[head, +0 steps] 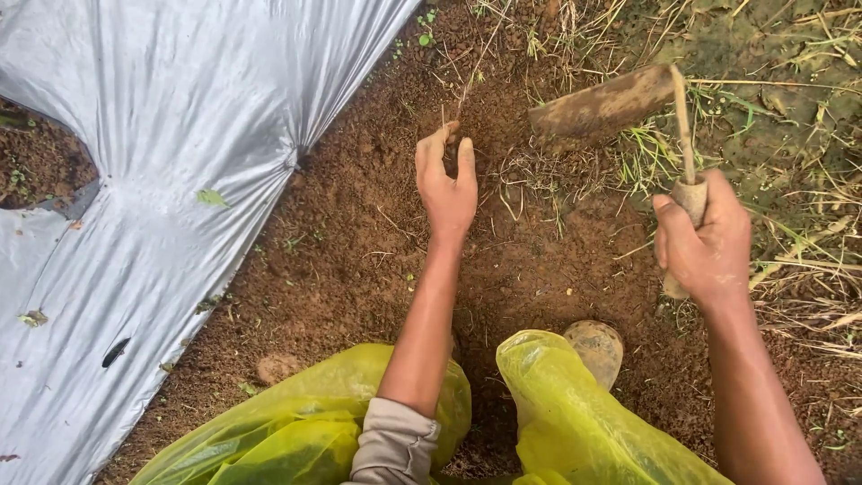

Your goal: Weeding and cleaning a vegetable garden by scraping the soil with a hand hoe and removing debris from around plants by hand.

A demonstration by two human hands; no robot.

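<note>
My left hand (447,184) is out over the bare brown soil (359,251), thumb and fingers pinched narrow round a thin dry weed stem (460,94) that rises from the dirt toward the far side; the right hand (705,247) is closed tight round the short wooden handle of a small hoe (611,103). The hoe blade sits far and right of centre, flat, mud-caked, wide, hanging off a thin bent metal neck, apart from the left hand and just above the grassy edge. To do this well, I judge: grip the stem low, right at the soil line, pull straight and slow so the root comes out whole instead of snapping; keep the blade clear of the left fingers, and if it chops, chop on the right of the stem, not toward the hand. The stem itself looks brittle, straw-coloured, very thin, partly lost among other dry stalks, so I cannot tell where exactly it ends. Silver plastic sheet (162,180) covers the left side, wrinkled, with a few holes and a dip. Yellow plastic leg covers (575,413) near the bottom, a muddy boot toe (594,348) between them. Dry grass (790,108) far right.
</note>
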